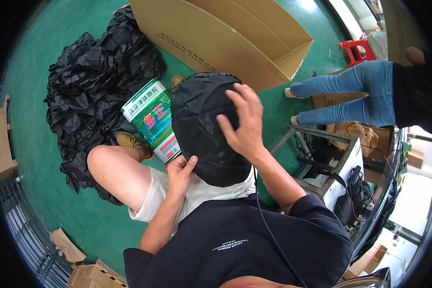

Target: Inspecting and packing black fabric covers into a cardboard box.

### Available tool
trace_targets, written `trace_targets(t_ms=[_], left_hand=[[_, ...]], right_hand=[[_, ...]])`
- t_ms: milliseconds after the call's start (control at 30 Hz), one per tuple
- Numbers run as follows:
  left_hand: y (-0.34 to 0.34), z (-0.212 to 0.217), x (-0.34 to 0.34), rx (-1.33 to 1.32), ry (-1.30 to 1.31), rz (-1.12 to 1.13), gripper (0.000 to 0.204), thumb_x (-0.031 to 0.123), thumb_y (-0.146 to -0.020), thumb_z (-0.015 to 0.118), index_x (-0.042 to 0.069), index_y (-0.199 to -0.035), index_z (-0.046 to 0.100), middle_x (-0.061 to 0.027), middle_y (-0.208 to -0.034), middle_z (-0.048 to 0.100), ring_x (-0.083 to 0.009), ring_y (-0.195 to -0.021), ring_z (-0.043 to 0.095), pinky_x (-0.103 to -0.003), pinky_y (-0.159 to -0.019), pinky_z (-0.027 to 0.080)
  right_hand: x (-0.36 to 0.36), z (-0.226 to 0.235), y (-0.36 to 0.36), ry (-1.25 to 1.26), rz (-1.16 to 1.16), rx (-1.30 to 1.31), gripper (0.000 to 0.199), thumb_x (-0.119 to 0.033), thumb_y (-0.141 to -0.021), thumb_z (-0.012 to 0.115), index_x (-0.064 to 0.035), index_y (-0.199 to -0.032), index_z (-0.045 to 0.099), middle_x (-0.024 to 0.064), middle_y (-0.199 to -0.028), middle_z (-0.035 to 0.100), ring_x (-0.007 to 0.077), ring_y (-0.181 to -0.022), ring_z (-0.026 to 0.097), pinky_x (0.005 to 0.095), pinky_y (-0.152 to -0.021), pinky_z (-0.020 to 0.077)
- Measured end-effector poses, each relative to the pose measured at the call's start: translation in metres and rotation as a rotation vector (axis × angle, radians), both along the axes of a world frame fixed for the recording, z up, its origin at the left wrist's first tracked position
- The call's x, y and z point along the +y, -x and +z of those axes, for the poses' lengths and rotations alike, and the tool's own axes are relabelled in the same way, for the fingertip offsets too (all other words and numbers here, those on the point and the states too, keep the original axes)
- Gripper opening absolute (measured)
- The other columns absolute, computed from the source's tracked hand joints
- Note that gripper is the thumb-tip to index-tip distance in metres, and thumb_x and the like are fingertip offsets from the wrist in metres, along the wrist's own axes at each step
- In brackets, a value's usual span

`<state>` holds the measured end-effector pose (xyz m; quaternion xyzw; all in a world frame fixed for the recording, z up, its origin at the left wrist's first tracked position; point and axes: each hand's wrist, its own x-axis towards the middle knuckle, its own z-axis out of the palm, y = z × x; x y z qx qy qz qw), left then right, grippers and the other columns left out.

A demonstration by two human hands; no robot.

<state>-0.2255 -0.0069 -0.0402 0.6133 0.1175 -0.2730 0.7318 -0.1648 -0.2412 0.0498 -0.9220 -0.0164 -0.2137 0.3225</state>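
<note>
The black cover (204, 122) sits in front of you, its near edge overlapping your white shorts (153, 194) in the view and its left edge overlapping the printed green-and-white can (151, 120). You cannot tell from here whether it is fitted over the can or only held beside it.

Expect the cover to handle as light, thin cloth: soft, probably a little slippery, hard to break but easy to wrinkle. The gathered rim looks like the best place to take hold, since the smooth middle gives fingers little to grip. The can is likely stiffer and perhaps heavier; its side wall would suit a full-palm hold.

Your left hand (179, 176) pinches the cover's lower left rim, thumb on top. Your right hand (245, 126) is spread wide over the right side, thumb apart from the slightly blurred fingers; whether it presses or hovers, you cannot tell.

The cover is matte black, rounded to oval, puckered along its far rim, with soft creases across its face. A crumpled black cloth heap (96, 86) lies on the green floor (48, 201), toward its left edge.
</note>
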Motion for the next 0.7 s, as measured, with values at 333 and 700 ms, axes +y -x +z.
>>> trace_targets(t_ms=[333,700], left_hand=[[0.006,0.007,-0.006,0.104,0.11,0.07,0.02,0.026,-0.1,0.068,0.008,-0.093,0.069,0.0036,-0.079,0.068,-0.003,-0.065,0.054,-0.021,-0.059,0.039],[0.005,-0.001,-0.006,0.077,0.084,0.067,0.02,0.027,-0.099,0.068,0.009,-0.09,0.068,0.0044,-0.077,0.066,-0.0026,-0.063,0.051,-0.021,-0.058,0.038]], right_hand=[[0.008,-0.02,0.007,0.157,0.176,0.211,0.076,-0.036,-0.092,0.066,-0.0116,-0.157,0.036,0.0211,-0.166,0.022,0.0393,-0.153,0.02,0.0515,-0.123,0.0168],[0.006,-0.02,0.006,0.14,0.176,0.243,0.076,-0.037,-0.092,0.066,-0.0124,-0.158,0.035,0.0217,-0.166,0.021,0.0403,-0.154,0.018,0.0506,-0.123,0.017]])
